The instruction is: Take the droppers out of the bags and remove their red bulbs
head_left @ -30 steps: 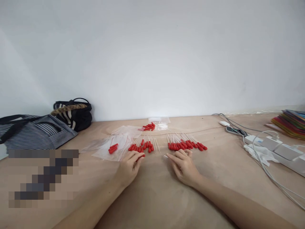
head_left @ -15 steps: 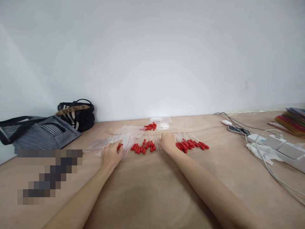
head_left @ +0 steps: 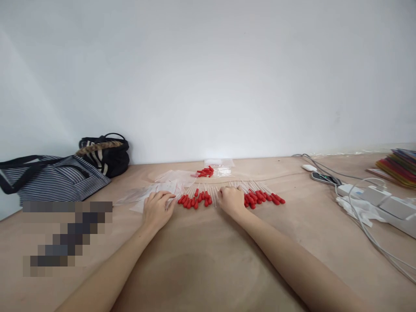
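My left hand (head_left: 158,209) rests by the clear zip bags (head_left: 162,187), its fingers curved and apart from the thumb. No object shows between them, though its underside is hidden. My right hand (head_left: 232,200) is curled low over the middle of a row of droppers, its fingertips hidden. Just left of it lie bare glass tubes (head_left: 213,197). Droppers with red rubber bulbs (head_left: 194,201) spread on that row's left side, and more red-bulbed droppers (head_left: 256,198) fan out on the right. Behind the row is a small pile of loose red bulbs (head_left: 205,172).
A clear bag with glass tubes (head_left: 223,170) lies near the wall. Striped (head_left: 58,180) and black bags (head_left: 113,158) stand at left. On the right are a phone (head_left: 325,178), a power strip (head_left: 390,212) with cables, crumpled white tissue (head_left: 360,210) and a colourful stack (head_left: 398,167).
My left hand has shifted slightly right, and the red bulb seen at its fingers no longer shows. My right hand stays over the row but has turned and spread a little.
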Action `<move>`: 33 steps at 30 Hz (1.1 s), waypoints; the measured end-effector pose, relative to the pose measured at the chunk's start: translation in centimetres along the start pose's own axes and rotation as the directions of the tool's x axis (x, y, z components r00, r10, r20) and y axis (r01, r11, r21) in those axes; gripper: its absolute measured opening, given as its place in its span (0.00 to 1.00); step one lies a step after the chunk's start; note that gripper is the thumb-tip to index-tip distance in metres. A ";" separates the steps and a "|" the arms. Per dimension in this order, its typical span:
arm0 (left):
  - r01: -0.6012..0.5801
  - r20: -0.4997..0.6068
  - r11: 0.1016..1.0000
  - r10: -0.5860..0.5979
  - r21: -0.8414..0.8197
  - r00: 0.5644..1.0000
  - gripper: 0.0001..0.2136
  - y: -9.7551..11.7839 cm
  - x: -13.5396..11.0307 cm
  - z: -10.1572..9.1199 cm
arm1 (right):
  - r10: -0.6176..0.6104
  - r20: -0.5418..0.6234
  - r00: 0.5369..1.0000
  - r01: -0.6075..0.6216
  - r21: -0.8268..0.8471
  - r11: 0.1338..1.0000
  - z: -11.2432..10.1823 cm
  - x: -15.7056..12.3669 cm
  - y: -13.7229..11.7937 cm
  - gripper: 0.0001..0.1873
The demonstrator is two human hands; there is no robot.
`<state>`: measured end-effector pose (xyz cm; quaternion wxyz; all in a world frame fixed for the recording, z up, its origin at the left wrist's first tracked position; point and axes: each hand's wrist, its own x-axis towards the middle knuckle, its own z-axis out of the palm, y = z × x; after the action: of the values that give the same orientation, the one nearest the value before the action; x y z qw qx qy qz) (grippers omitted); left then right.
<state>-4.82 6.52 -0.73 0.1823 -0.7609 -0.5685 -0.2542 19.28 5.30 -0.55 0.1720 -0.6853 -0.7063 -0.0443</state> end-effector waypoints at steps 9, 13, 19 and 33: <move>0.081 0.205 0.997 -0.081 0.007 0.975 0.14 5.4 3.8 0.4 | -0.367 -0.480 0.797 0.423 0.008 0.906 -0.4 -8.6 4.7 0.13; 0.130 0.266 0.991 -0.130 0.018 0.955 0.12 6.8 5.2 1.5 | -0.335 -0.517 0.788 0.403 0.022 0.915 -0.9 -9.0 5.4 0.13; 0.178 0.241 0.984 -0.175 0.010 0.955 0.11 6.6 5.5 0.9 | -0.327 -0.524 0.786 0.417 0.059 0.907 -0.4 -8.5 4.9 0.10; -0.367 0.062 0.798 0.448 -0.478 0.892 0.03 7.2 -3.4 -2.5 | -0.461 -0.372 0.806 0.552 0.190 0.812 -0.5 -8.1 4.2 0.14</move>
<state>0.90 0.44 -0.65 0.0003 -0.9056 -0.3291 -0.2676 23.48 -2.29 -3.30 0.3599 -0.4211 -0.8275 -0.0916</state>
